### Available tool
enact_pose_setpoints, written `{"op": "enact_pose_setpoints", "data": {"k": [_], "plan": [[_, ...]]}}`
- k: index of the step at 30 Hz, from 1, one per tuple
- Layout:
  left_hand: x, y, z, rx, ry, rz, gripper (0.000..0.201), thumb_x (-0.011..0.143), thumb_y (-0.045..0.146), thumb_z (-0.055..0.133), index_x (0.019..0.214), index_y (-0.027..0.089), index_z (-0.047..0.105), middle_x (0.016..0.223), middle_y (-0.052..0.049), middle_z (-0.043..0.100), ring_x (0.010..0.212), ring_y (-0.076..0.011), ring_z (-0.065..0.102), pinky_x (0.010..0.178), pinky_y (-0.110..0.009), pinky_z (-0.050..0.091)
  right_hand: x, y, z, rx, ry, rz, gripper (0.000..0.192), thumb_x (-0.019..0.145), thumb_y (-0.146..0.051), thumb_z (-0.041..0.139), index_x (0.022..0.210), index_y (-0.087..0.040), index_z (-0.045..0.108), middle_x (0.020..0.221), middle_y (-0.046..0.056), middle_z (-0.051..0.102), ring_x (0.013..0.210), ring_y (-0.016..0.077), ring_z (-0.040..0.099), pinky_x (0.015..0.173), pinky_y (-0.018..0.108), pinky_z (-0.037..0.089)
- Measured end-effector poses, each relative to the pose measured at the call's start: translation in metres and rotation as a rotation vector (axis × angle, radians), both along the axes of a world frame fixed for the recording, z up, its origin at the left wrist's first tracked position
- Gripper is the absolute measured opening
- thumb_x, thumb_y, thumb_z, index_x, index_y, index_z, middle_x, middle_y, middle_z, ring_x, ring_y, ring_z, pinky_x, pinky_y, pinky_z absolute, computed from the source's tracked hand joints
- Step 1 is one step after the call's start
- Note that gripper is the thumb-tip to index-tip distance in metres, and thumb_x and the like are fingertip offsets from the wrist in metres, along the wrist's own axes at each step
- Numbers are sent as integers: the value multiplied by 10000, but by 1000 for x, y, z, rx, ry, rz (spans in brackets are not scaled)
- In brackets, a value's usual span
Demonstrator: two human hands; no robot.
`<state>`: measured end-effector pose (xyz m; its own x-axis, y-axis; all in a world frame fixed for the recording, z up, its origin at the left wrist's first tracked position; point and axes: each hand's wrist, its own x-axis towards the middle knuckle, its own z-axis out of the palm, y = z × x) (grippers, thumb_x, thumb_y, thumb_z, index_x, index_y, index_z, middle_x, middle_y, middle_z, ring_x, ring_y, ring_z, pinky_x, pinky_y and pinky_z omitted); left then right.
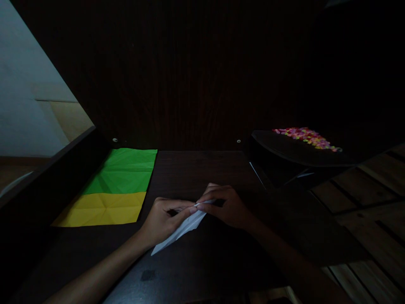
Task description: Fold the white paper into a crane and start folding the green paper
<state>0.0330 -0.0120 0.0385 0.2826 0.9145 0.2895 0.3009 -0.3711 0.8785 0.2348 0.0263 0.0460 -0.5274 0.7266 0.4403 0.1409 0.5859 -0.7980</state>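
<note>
A folded piece of white paper (186,227) is held up between both hands, its long pointed end slanting down to the lower left. My left hand (164,220) pinches the paper's upper edge between thumb and fingers. Right beside those fingertips, my right hand (226,204) pinches the same edge, thumb in front and fingers behind. The fingertips of the two hands nearly meet. Part of the paper is hidden behind the fingers. To the left lie a green paper sheet (126,171) and a yellow paper sheet (104,210), both marked with fold creases.
The dark wooden tabletop (202,169) is bounded by a tall dark panel (190,84) behind and a low side board (53,160) at left. On a dark raised surface (278,147) at right sits a colourful string of small pieces (308,137). Wooden slats (370,198) show lower right.
</note>
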Motion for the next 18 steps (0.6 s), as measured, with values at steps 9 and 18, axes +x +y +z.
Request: {"op": "enact_pose_setpoints", "data": {"k": [9, 18], "plan": [[-3, 0, 3, 11, 2, -36, 170, 868, 238, 651, 921, 161, 793, 809, -54, 786, 618, -162, 701, 556, -202, 530, -4, -3, -5, -19, 73, -26, 87, 830, -280, 704, 817, -213, 759, 749, 33, 737, 689, 166, 633, 659, 303, 500], [-6, -1, 0, 97, 108, -3, 216, 886, 243, 607, 820, 128, 778, 600, -7, 699, 453, -90, 535, 412, -170, 365, -2, -3, -3, 0, -2, -38, 80, 819, -251, 708, 866, -209, 756, 790, 32, 728, 731, 168, 631, 683, 296, 500]]}}
